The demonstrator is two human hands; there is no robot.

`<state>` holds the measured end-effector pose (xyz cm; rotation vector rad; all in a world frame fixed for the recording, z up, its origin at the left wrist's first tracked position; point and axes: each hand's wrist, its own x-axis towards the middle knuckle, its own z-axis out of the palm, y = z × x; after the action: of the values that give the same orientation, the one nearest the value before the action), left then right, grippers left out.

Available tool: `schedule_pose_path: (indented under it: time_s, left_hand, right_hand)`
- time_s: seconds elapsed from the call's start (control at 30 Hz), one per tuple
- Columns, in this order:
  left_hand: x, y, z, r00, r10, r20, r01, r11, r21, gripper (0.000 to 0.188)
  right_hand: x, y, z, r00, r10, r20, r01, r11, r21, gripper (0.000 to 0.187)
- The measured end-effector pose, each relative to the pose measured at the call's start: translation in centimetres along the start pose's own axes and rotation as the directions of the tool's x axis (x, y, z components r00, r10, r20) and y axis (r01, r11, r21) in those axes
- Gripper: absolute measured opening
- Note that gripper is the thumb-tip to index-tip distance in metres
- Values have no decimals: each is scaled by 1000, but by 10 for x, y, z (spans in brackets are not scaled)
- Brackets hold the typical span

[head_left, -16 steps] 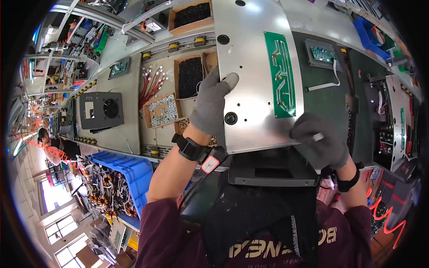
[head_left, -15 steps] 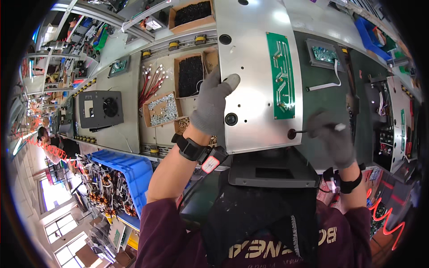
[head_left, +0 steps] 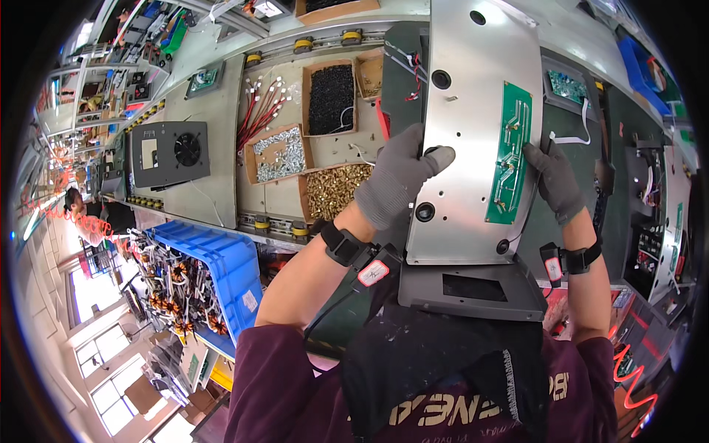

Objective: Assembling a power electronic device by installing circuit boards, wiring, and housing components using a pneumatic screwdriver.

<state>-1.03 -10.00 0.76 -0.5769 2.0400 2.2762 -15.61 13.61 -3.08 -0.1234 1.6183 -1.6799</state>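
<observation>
A long silver metal panel lies on the green bench mat, with a green circuit board fixed along its right side. My left hand, in a grey glove, grips the panel's left edge with the thumb on top. My right hand, also gloved, holds the panel's right edge beside the circuit board. Both wrists wear black straps. A dark grey housing sits just under the panel's near end.
Cardboard trays hold silver screws, brass parts and black parts. Red-and-white wire leads lie at the back. A grey fan unit stands to the left. A blue bin with coils hangs below the bench.
My right hand has left the panel's lower right part, where it held a small tool, and now grips the right edge higher up. The left hand stays on the left edge.
</observation>
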Motion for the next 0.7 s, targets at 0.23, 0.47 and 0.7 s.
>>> schedule_pose_path:
  time_s: [0.23,0.47,0.7]
  left_hand:
    - [-7,1,-25,931,-361,-57,295,653,698,54]
    - [-41,0,-12,945,-305,-118,311,726,614,56]
    - [-46,-5,-15,974,-201,-101,224,818,530,54]
  right_hand:
    - [-16,2,-3,995,-93,33,96,991,-97,37]
    - [-17,4,7,987,55,-148,-100,945,-313,42]
    - [-17,21,-5,984,-178,-30,80,578,-812,44]
